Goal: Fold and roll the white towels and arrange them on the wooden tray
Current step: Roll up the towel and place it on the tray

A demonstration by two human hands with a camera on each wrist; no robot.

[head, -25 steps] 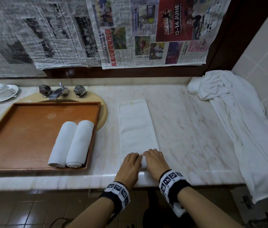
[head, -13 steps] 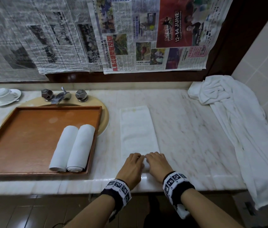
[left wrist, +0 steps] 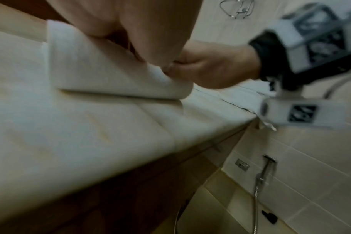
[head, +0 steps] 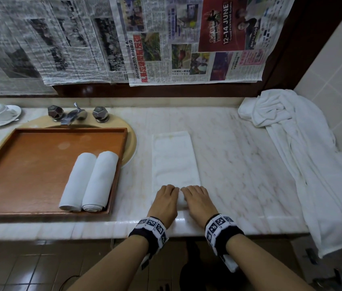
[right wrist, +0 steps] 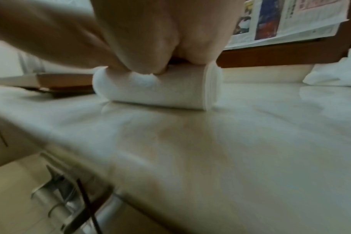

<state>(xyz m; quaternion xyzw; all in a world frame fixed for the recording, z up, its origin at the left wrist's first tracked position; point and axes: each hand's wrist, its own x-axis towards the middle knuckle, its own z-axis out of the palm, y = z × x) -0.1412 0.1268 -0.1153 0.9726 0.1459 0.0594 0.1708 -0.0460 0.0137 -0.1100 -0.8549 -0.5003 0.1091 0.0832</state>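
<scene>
A folded white towel [head: 173, 158] lies as a long strip on the marble counter [head: 239, 164], its near end rolled up [right wrist: 156, 90]. My left hand [head: 165, 199] and right hand [head: 197, 199] sit side by side on that roll, fingers curled over it. The left wrist view shows the roll [left wrist: 114, 72] under both hands, thumbs tucked at its near side. The wooden tray [head: 14, 164] rests over the basin to the left, with two rolled white towels [head: 90, 182] lying side by side at its right edge.
A pile of loose white towels [head: 304, 152] drapes off the counter's right end. A tap [head: 71, 116] stands behind the tray, an upturned cup on a saucer [head: 2, 114] at far left. Newspaper [head: 166, 38] covers the wall behind.
Both hands have moved a little away from me along the strip, and the roll under them has grown slightly. The tray and its two rolls have not moved.
</scene>
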